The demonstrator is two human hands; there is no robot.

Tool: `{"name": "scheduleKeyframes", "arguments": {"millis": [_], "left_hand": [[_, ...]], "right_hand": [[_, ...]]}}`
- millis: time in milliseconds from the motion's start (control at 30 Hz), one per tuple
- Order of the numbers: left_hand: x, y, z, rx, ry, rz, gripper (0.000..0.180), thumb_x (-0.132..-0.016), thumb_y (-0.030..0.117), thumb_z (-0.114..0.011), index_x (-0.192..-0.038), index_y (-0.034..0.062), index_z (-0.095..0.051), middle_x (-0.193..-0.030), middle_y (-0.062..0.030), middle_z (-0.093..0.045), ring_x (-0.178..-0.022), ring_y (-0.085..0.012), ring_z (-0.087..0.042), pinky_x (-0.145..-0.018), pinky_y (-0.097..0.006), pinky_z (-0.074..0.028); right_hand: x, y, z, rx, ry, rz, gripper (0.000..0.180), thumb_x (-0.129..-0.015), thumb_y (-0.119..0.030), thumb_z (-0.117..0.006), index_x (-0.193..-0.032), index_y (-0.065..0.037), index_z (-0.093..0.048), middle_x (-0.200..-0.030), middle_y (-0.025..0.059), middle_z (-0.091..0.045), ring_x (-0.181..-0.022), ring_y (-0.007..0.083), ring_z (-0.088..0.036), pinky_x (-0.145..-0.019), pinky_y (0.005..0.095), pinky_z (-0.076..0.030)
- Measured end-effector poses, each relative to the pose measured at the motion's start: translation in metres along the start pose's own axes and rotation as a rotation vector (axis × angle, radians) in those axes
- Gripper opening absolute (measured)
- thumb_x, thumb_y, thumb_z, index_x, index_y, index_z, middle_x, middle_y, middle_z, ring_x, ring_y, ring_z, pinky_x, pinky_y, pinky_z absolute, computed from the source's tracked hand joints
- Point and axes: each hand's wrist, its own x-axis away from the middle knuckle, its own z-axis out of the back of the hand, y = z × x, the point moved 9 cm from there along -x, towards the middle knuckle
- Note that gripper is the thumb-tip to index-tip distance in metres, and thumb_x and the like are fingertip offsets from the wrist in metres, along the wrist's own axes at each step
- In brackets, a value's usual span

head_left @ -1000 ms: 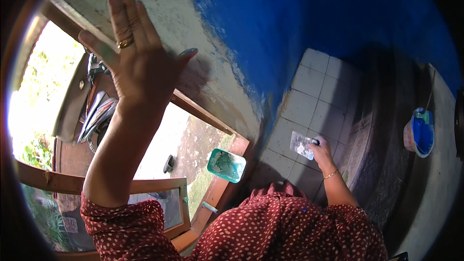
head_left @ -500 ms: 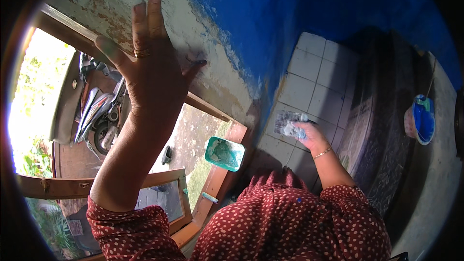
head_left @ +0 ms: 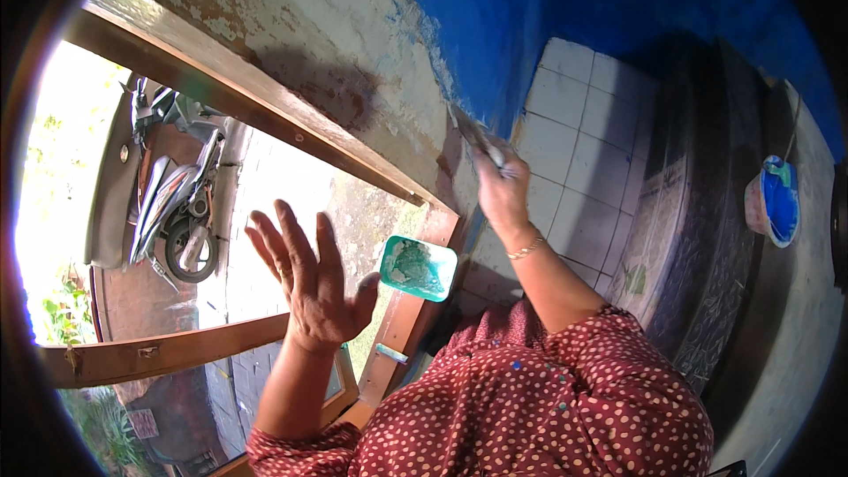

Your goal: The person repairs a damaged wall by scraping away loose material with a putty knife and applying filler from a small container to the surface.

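In my right hand (head_left: 505, 190) is a flat, thin-bladed putty scraper (head_left: 471, 131), its handle mostly hidden by my fingers. Its blade lies against the wall (head_left: 415, 137) beside the boundary between bare plaster and blue paint. Whitish putty smears the scraper and my fingers. My left hand (head_left: 309, 283) is raised in front of the doorway, fingers spread, holding nothing. Just right of it, on the wooden frame (head_left: 428, 228), rests a teal plastic tub (head_left: 389, 276) with pale putty inside.
At the right, a pinkish bucket (head_left: 757, 203) is blue inside. White floor tiles (head_left: 556, 141) lie below the blue wall (head_left: 481, 26), beside dark patterned steps or ledges (head_left: 658, 238). Outside the opening stands a motorbike (head_left: 177, 190). A wooden rail (head_left: 177, 352) crosses at lower left.
My right hand has brought the scraper from over the floor tiles up to the wall. My left hand has come down and away from the wall, still spread.
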Motion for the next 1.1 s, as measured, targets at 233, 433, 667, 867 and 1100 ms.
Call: {"name": "scheduleKeyframes", "arguments": {"millis": [233,433,667,867,1100], "left_hand": [[0.151,-0.052,-0.035,0.125,-0.187,0.496,0.058,-0.092,0.021,-0.049,-0.145,0.0055,-0.031,-0.151,-0.0299,-0.01,-0.14,-0.0466,-0.011,-0.108,-0.062,-0.011],[0.22,-0.082,-0.061,0.255,-0.176,0.724,0.051,-0.087,0.014,-0.057,-0.135,0.0028,-0.042,-0.15,-0.0285,-0.017,-0.14,-0.0448,-0.017,-0.108,-0.061,-0.014],[0.217,-0.103,-0.092,0.173,-0.257,0.649,0.013,-0.081,0.008,-0.061,-0.093,0.0033,-0.061,-0.142,-0.0208,-0.041,-0.135,-0.0435,-0.03,-0.108,-0.061,-0.017],[0.245,-0.152,-0.112,0.361,-0.06,0.944,0.042,-0.086,0.012,-0.06,-0.123,-0.0073,-0.052,-0.13,-0.0254,-0.05,-0.125,-0.0359,-0.044,-0.107,-0.041,-0.03],[0.244,-0.154,-0.131,0.658,-0.026,1.113,0.028,-0.092,0.018,-0.06,-0.07,0.0015,-0.052,-0.064,-0.0046,-0.057,-0.058,-0.0111,-0.057,-0.057,-0.025,-0.048]], "right_hand": [[0.131,0.0,-0.048,0.483,-0.407,0.328,0.033,-0.08,0.002,-0.057,-0.113,-0.002,-0.061,-0.112,0.0221,-0.062,-0.099,0.0368,-0.062,-0.085,0.0419,-0.049],[0.04,-0.036,-0.004,0.236,0.076,-0.036,0.011,-0.084,0.001,-0.06,-0.094,0.003,-0.062,-0.086,0.0197,-0.066,-0.079,0.0346,-0.064,-0.073,0.0355,-0.051],[0.117,-0.041,-0.05,0.531,-0.318,0.401,0.019,-0.081,0.003,-0.059,-0.1,0.003,-0.063,-0.099,0.0214,-0.065,-0.085,0.0358,-0.066,-0.071,0.0362,-0.052],[0.043,-0.079,-0.027,0.397,0.049,0.214,0.013,-0.085,-0.004,-0.06,-0.096,0.001,-0.065,-0.085,0.0182,-0.066,-0.073,0.0255,-0.066,-0.066,0.0341,-0.051],[0.159,0.023,-0.048,0.549,-0.552,-0.034,0.031,-0.079,-0.003,-0.054,-0.109,-0.004,-0.064,-0.108,0.0169,-0.064,-0.096,0.032,-0.063,-0.088,0.0397,-0.049]]}}
